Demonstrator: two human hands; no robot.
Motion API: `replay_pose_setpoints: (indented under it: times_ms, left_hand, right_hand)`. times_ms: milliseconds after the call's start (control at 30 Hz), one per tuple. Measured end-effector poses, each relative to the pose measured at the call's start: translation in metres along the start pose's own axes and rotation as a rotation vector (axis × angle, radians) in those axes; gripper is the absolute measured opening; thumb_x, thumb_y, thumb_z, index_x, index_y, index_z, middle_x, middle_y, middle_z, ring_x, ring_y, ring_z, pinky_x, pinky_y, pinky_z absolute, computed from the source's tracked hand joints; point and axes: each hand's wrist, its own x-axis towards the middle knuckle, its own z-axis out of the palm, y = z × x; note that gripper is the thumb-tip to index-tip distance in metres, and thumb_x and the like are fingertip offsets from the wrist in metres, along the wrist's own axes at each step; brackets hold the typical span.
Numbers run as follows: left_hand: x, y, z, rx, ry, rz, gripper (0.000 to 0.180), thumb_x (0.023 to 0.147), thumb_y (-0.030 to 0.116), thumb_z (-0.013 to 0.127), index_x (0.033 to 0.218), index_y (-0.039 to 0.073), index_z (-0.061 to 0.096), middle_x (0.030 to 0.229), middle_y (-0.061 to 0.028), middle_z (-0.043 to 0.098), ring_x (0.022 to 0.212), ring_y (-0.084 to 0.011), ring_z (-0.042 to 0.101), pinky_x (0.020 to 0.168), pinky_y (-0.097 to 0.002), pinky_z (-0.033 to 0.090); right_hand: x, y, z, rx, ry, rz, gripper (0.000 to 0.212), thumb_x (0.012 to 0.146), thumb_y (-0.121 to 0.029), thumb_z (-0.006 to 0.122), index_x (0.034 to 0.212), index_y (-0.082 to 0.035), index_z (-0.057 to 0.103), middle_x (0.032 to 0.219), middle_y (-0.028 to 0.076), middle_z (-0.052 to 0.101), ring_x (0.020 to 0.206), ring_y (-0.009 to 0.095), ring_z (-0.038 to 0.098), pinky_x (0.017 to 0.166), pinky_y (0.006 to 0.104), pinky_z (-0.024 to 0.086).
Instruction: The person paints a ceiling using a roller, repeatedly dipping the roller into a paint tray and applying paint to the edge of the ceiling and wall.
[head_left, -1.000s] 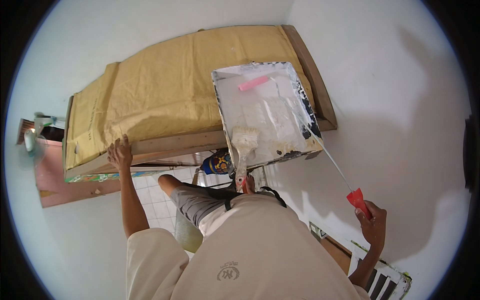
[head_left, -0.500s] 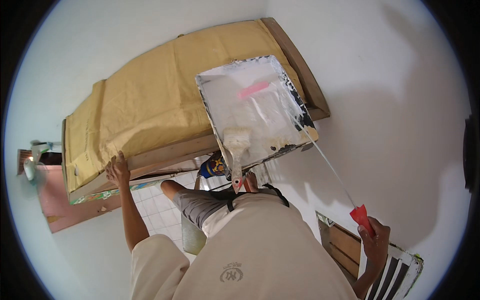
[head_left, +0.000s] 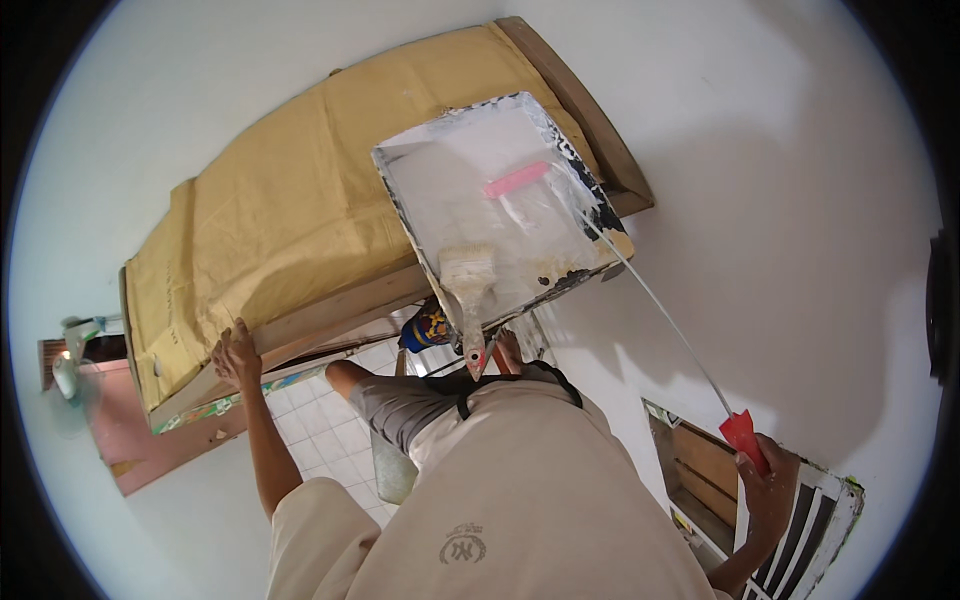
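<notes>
My right hand point(head_left: 770, 490) is closed around the red handle of a paint roller point(head_left: 670, 315). Its thin metal rod runs up into a paint tray point(head_left: 410, 222), where the pink roller sleeve lies against the white, paint-wet bottom. A wide paintbrush point(head_left: 468, 285) leans over the tray's near rim, with pale bristles inside and the red-tipped handle pointing at me. On the left, my left hand point(head_left: 237, 358) grips the near edge of a raised wooden platform point(head_left: 340, 312), fingers bent over its top. Brown paper sheeting point(head_left: 310, 190) covers the platform, and the tray rests at its right end.
White walls close in behind and on the right. Below right is a wooden-shelved opening point(head_left: 700, 465) beside a white slatted frame point(head_left: 800, 540). A fan point(head_left: 66, 378) stands far left, near a pink panel point(head_left: 135, 420). White floor tiles point(head_left: 315, 430) show far below.
The pink sleeve has moved slightly right and up across the tray, and my right hand has shifted right and down with the handle. My left hand stays on the platform edge.
</notes>
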Motion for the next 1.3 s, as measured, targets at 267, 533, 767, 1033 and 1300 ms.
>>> replay_pose_setpoints:
  times_ms: [267, 533, 767, 1033, 1300]
  left_hand:
    - [0.002, 0.008, -0.004, -0.008, 0.02, 0.011, 0.057, 0.09, 0.061, 0.047, 0.119, 0.015, 0.063, 0.123, -0.0144, 0.059, 0.122, -0.0337, 0.046, 0.097, -0.0528, 0.036]
    - [-0.002, 0.007, -0.004, 0.005, 0.059, 0.02, 0.057, 0.09, 0.059, 0.048, 0.118, 0.013, 0.064, 0.119, -0.0169, 0.06, 0.119, -0.0353, 0.048, 0.095, -0.0535, 0.037]
    - [-0.001, 0.009, -0.006, 0.021, 0.049, 0.034, 0.059, 0.09, 0.061, 0.046, 0.118, 0.012, 0.064, 0.12, -0.0176, 0.06, 0.119, -0.0354, 0.048, 0.096, -0.0536, 0.036]
    - [-0.003, 0.0, 0.0, 0.019, 0.06, 0.058, 0.06, 0.091, 0.061, 0.044, 0.118, 0.012, 0.064, 0.12, -0.0184, 0.06, 0.119, -0.0357, 0.049, 0.094, -0.0538, 0.039]
    - [-0.005, 0.012, -0.013, 0.027, 0.023, 0.01, 0.058, 0.091, 0.061, 0.044, 0.119, 0.013, 0.064, 0.122, -0.0177, 0.059, 0.121, -0.0345, 0.048, 0.096, -0.0532, 0.037]
  right_hand:
    - [0.022, -0.022, 0.013, 0.102, -0.154, 0.095, 0.025, 0.078, -0.018, 0.069, 0.093, 0.001, 0.061, 0.067, 0.018, 0.055, 0.057, 0.033, 0.05, 0.06, 0.0359, 0.041]
    - [-0.007, 0.002, -0.026, 0.022, -0.199, 0.254, 0.032, 0.076, -0.014, 0.072, 0.105, 0.0, 0.065, 0.079, 0.015, 0.057, 0.077, 0.026, 0.054, 0.071, 0.0376, 0.044]
    - [0.014, -0.007, -0.012, 0.019, -0.026, 0.02, 0.028, 0.076, -0.018, 0.07, 0.094, 0.002, 0.062, 0.069, 0.019, 0.057, 0.059, 0.03, 0.052, 0.065, 0.0367, 0.045]
    - [-0.006, 0.005, -0.032, -0.174, 0.048, 0.017, 0.022, 0.077, -0.018, 0.068, 0.089, -0.001, 0.062, 0.07, 0.015, 0.059, 0.065, 0.032, 0.05, 0.07, 0.0391, 0.043]
    - [0.028, -0.023, -0.013, 0.007, -0.126, 0.055, 0.025, 0.078, -0.021, 0.068, 0.094, -0.001, 0.063, 0.072, 0.015, 0.06, 0.067, 0.033, 0.051, 0.072, 0.04, 0.043]
